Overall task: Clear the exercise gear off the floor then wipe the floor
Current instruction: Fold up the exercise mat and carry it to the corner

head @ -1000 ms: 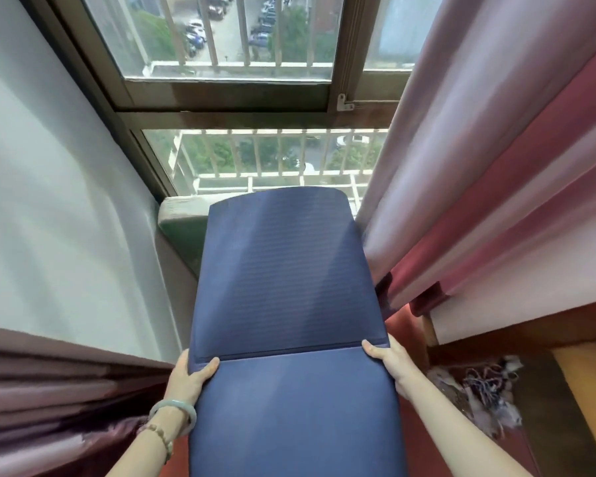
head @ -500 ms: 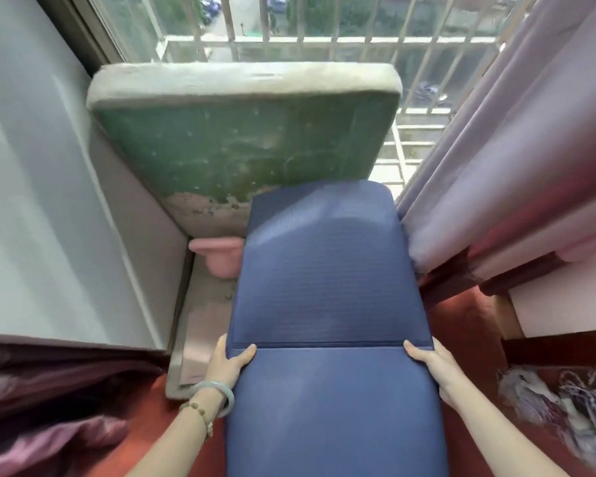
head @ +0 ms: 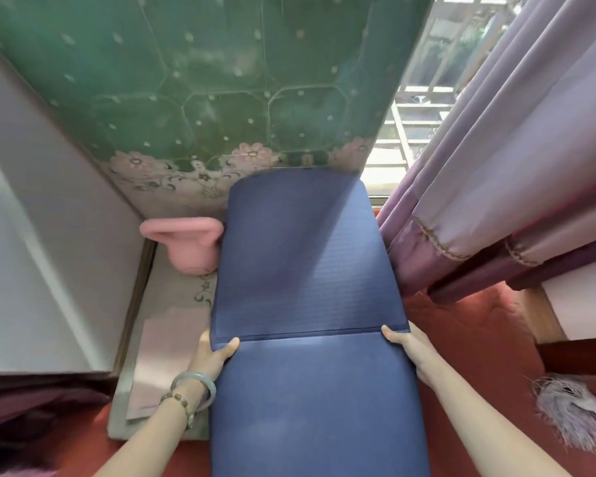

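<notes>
**What Stands Around Me at the Window**

A green patterned panel (head: 221, 80) stands upright ahead of me, with a pink tub (head: 186, 242) at its foot on a pale floral mat (head: 166, 339). To my right hang purple curtains (head: 513, 166), window bars (head: 413, 108) beyond them, and a lilac tassel (head: 565, 414) lower down.

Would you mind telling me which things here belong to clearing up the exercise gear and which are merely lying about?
Part of the job:
- folded blue mat
- left hand and right hand, holding the mat by its side edges
- red floor, to be wiped

Just lying about:
- pink pot
- green patterned panel
- purple curtain
- grey tassel
</notes>
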`<action>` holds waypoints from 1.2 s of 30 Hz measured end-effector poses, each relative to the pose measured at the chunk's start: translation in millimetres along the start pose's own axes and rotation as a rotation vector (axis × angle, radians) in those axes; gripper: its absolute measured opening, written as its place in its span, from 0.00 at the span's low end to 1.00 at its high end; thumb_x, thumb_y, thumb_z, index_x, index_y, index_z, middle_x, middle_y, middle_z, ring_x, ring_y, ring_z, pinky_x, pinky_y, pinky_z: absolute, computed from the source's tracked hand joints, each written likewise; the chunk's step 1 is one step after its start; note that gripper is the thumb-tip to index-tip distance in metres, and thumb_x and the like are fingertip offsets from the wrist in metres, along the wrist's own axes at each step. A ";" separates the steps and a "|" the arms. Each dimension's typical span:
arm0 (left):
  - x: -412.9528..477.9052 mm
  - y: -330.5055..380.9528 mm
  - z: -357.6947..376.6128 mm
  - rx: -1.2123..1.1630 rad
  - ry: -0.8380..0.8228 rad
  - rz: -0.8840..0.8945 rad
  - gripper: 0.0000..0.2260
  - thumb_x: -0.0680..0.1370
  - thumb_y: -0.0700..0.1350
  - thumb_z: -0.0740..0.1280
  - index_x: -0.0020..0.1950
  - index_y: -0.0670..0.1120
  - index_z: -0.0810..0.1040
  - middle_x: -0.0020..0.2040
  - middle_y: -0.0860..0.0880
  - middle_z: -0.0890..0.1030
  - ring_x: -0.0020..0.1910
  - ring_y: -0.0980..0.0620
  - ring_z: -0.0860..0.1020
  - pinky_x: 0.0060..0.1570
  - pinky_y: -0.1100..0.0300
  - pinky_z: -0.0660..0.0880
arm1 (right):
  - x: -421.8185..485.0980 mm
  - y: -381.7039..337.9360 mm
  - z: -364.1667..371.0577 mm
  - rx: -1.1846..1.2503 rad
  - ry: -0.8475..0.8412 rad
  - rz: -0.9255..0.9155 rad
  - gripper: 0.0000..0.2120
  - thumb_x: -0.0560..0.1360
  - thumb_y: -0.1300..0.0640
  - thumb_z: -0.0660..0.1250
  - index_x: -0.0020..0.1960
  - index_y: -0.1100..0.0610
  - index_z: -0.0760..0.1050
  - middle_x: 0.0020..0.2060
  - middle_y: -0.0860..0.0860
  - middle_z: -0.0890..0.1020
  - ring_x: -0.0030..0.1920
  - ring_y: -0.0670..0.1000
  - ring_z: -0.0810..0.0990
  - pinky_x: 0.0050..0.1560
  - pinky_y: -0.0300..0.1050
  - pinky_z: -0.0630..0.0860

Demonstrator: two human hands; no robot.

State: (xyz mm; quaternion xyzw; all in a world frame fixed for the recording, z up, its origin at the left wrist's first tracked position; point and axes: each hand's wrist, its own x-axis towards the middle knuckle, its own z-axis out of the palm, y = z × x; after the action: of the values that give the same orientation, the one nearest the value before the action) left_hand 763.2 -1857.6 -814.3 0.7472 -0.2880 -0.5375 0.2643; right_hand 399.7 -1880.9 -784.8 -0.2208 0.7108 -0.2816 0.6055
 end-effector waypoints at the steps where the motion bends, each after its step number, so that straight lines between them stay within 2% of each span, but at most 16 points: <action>1: 5.3 -6.6 2.8 0.010 0.000 -0.003 0.15 0.74 0.39 0.71 0.58 0.41 0.72 0.52 0.45 0.80 0.54 0.45 0.78 0.55 0.53 0.72 | 4.2 3.3 1.4 -0.020 0.004 0.002 0.12 0.71 0.64 0.70 0.54 0.56 0.78 0.46 0.54 0.84 0.43 0.53 0.83 0.43 0.44 0.78; 4: 13.7 -14.2 12.1 0.141 0.070 -0.037 0.18 0.74 0.42 0.70 0.61 0.40 0.70 0.58 0.42 0.77 0.59 0.42 0.75 0.61 0.50 0.70 | 15.5 10.6 4.5 -0.097 0.031 -0.001 0.08 0.72 0.63 0.70 0.51 0.56 0.78 0.44 0.52 0.84 0.40 0.50 0.82 0.36 0.40 0.78; 5: 15.6 -14.6 13.9 0.196 0.100 -0.039 0.20 0.74 0.44 0.71 0.62 0.39 0.70 0.60 0.41 0.76 0.60 0.41 0.74 0.61 0.51 0.69 | 19.7 12.9 5.1 -0.138 0.054 -0.003 0.07 0.72 0.62 0.70 0.50 0.57 0.78 0.44 0.53 0.84 0.41 0.51 0.82 0.38 0.42 0.79; 8: 9.9 -0.1 14.0 0.304 0.126 -0.016 0.28 0.72 0.45 0.72 0.68 0.39 0.65 0.65 0.39 0.71 0.64 0.40 0.71 0.64 0.51 0.67 | 27.5 17.6 5.2 -0.316 0.163 -0.020 0.09 0.70 0.56 0.72 0.48 0.57 0.77 0.49 0.55 0.83 0.48 0.54 0.81 0.53 0.51 0.78; 9: 7.2 5.1 12.5 0.331 0.120 0.021 0.31 0.72 0.45 0.72 0.70 0.40 0.63 0.67 0.39 0.69 0.66 0.40 0.69 0.66 0.49 0.66 | 24.8 15.4 5.6 -0.349 0.197 -0.032 0.12 0.70 0.55 0.73 0.50 0.57 0.75 0.51 0.55 0.82 0.51 0.54 0.80 0.55 0.50 0.76; 12: -14.0 25.6 3.4 0.417 0.106 0.149 0.36 0.70 0.45 0.74 0.73 0.42 0.60 0.69 0.41 0.67 0.69 0.41 0.65 0.67 0.47 0.63 | -2.7 -3.7 10.3 -0.427 0.202 -0.085 0.28 0.68 0.55 0.74 0.65 0.55 0.68 0.56 0.53 0.78 0.58 0.55 0.77 0.60 0.48 0.71; 14: -36.8 42.3 -5.1 0.496 0.071 0.214 0.37 0.70 0.46 0.74 0.73 0.42 0.59 0.69 0.42 0.67 0.69 0.40 0.64 0.68 0.49 0.61 | -28.2 -22.6 12.9 -0.468 0.164 -0.126 0.34 0.67 0.55 0.75 0.69 0.54 0.65 0.60 0.54 0.77 0.61 0.54 0.76 0.63 0.49 0.70; 17: -83.2 70.7 -19.5 0.533 0.027 0.297 0.36 0.70 0.47 0.74 0.73 0.42 0.60 0.70 0.43 0.67 0.69 0.42 0.63 0.68 0.53 0.58 | -82.8 -56.2 18.9 -0.501 0.068 -0.181 0.38 0.66 0.56 0.76 0.71 0.51 0.63 0.65 0.55 0.74 0.65 0.52 0.73 0.67 0.49 0.68; 21: -161.2 128.6 -42.7 0.437 0.027 0.308 0.37 0.68 0.47 0.76 0.72 0.44 0.62 0.67 0.44 0.70 0.67 0.44 0.66 0.66 0.54 0.61 | -179.6 -115.4 23.2 -0.463 -0.047 -0.288 0.38 0.66 0.60 0.75 0.72 0.47 0.62 0.68 0.56 0.71 0.69 0.49 0.69 0.69 0.50 0.67; 24: -225.5 185.9 -61.3 0.249 0.008 0.302 0.42 0.61 0.55 0.74 0.71 0.45 0.63 0.66 0.44 0.70 0.67 0.47 0.68 0.67 0.52 0.64 | -253.5 -166.8 18.0 -0.441 -0.121 -0.366 0.38 0.67 0.63 0.74 0.72 0.49 0.62 0.68 0.54 0.70 0.69 0.48 0.67 0.68 0.48 0.67; 27: -293.2 245.5 -78.8 0.099 -0.052 0.347 0.42 0.62 0.52 0.74 0.72 0.48 0.60 0.64 0.47 0.70 0.64 0.50 0.70 0.65 0.52 0.68 | -324.1 -218.9 8.4 -0.438 -0.173 -0.435 0.38 0.68 0.65 0.72 0.73 0.49 0.61 0.69 0.52 0.69 0.69 0.46 0.67 0.65 0.44 0.69; 30: -362.4 297.6 -96.4 0.027 -0.088 0.422 0.40 0.62 0.52 0.76 0.70 0.59 0.60 0.64 0.51 0.70 0.59 0.52 0.74 0.59 0.57 0.72 | -387.6 -266.6 -4.6 -0.393 -0.212 -0.501 0.37 0.68 0.67 0.72 0.71 0.46 0.62 0.69 0.51 0.70 0.68 0.45 0.68 0.63 0.42 0.70; 33: -426.7 335.9 -109.8 -0.005 -0.096 0.499 0.38 0.64 0.51 0.76 0.65 0.68 0.58 0.64 0.57 0.70 0.59 0.57 0.74 0.57 0.62 0.72 | -445.1 -306.0 -19.3 -0.329 -0.230 -0.557 0.39 0.68 0.69 0.72 0.70 0.44 0.60 0.67 0.52 0.70 0.66 0.47 0.70 0.58 0.36 0.70; 36: -481.2 360.3 -118.6 0.011 -0.090 0.568 0.41 0.66 0.45 0.76 0.70 0.61 0.55 0.64 0.59 0.69 0.59 0.60 0.74 0.56 0.66 0.70 | -497.5 -333.1 -35.4 -0.283 -0.259 -0.607 0.40 0.68 0.70 0.71 0.71 0.45 0.60 0.66 0.53 0.70 0.63 0.47 0.71 0.58 0.38 0.71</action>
State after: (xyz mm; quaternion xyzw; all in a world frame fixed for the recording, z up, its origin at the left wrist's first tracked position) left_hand 700.6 -1753.8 -213.7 0.6133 -0.5002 -0.4730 0.3874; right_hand 439.9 -1798.1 -192.1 -0.5375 0.5620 -0.3171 0.5429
